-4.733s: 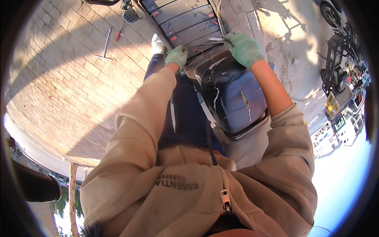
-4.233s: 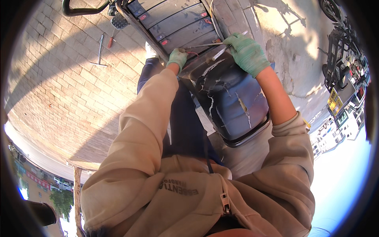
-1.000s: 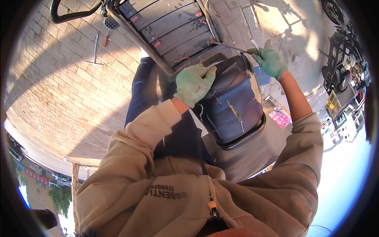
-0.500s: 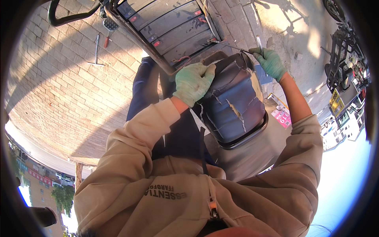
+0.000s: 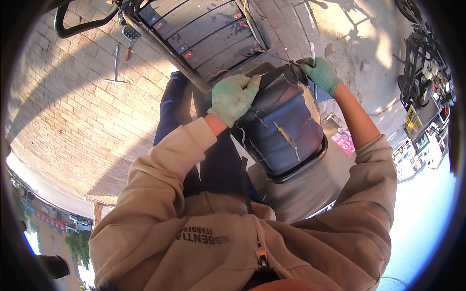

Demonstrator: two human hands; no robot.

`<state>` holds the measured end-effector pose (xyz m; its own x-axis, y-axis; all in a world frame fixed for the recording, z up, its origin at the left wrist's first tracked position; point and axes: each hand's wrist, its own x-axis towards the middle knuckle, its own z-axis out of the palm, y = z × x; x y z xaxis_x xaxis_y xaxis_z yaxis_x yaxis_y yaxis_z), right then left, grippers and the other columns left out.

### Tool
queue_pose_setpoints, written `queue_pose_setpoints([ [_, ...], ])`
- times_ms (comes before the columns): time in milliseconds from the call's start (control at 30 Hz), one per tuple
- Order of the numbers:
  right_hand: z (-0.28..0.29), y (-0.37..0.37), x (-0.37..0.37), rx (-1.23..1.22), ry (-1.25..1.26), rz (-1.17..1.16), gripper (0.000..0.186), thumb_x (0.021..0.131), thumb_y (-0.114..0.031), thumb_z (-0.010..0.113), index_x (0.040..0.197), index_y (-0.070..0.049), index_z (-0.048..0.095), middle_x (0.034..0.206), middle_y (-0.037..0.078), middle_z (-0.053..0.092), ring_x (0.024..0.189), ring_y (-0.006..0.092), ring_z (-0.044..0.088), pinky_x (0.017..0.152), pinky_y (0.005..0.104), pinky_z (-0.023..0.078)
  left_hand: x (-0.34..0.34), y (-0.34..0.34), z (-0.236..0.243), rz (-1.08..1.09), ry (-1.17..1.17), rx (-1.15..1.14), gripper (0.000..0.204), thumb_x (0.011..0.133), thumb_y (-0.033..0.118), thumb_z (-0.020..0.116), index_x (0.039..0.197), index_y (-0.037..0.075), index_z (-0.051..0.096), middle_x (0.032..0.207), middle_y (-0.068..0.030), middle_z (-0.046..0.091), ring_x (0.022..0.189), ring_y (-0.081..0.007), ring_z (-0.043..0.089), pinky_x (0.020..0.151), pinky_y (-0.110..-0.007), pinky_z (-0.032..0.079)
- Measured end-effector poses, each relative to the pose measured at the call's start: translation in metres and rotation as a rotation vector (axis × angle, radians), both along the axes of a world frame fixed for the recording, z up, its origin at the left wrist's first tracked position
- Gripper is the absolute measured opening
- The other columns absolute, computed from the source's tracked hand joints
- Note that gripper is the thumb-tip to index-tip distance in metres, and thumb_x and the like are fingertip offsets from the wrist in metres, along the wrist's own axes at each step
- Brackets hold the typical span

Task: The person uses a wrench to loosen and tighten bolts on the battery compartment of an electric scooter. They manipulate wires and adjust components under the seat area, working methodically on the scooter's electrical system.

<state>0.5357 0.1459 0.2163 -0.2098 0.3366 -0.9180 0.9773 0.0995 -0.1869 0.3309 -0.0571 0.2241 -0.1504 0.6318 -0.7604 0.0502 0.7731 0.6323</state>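
Observation:
A dark, cracked vinyl vehicle seat (image 5: pixel 277 128), with yellow foam showing through its splits, is tilted up in front of my legs. My left hand (image 5: pixel 233 98), in a green glove, is closed over the seat's left upper edge, thumb toward the seat. At the seat's far right corner, my gloved right hand (image 5: pixel 321 75) is closed round a slim silver metal tool (image 5: pixel 312 50). The tool stands roughly upright, and its working end cannot be made out. A thin rod (image 5: pixel 276 57) runs from the open frame toward the seat's corner, close to my right fingers.
Beyond the seat, an open compartment holds several grey battery blocks (image 5: pixel 204 41) with red terminal covers. On the brick paving to the left lie a T-shaped metal tool (image 5: pixel 116 65) and a red-handled tool (image 5: pixel 127 52). A parked motorcycle (image 5: pixel 421 68) stands at the right.
My right hand and the silver tool have shifted slightly left. My left hand has moved a little left too, still on the seat, whose place in view has shifted slightly left.

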Motion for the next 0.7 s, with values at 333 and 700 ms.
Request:
queue_pose_setpoints([
  [333, -0.001, -0.009, -0.048, 0.169, -0.017, 0.359, 0.043, 0.099, -0.043, 0.044, 0.111, -0.011, 0.070, 0.096, 0.018, 0.071, 0.096, 0.0374, 0.067, 0.088, 0.0458, 0.051, -0.013, 0.087, -0.039, 0.207, -0.167, 0.038, 0.061, 0.092, 0.061, 0.058, 0.084, 0.001, 0.071, 0.069, -0.0052, 0.062, 0.062, -0.0143, 0.055, 0.067, -0.030, 0.047],
  [700, 0.007, -0.017, -0.040, 0.383, 0.208, 0.408, 0.037, 0.101, -0.042, 0.045, 0.101, -0.012, 0.068, 0.083, 0.016, 0.069, 0.080, 0.0380, 0.066, 0.072, 0.0492, 0.051, -0.001, 0.158, -0.060, -0.446, 0.011, 0.055, 0.058, 0.098, 0.049, 0.032, 0.096, 0.006, 0.071, 0.094, -0.0144, 0.069, 0.093, -0.0338, 0.064, 0.090, -0.044, 0.047],
])
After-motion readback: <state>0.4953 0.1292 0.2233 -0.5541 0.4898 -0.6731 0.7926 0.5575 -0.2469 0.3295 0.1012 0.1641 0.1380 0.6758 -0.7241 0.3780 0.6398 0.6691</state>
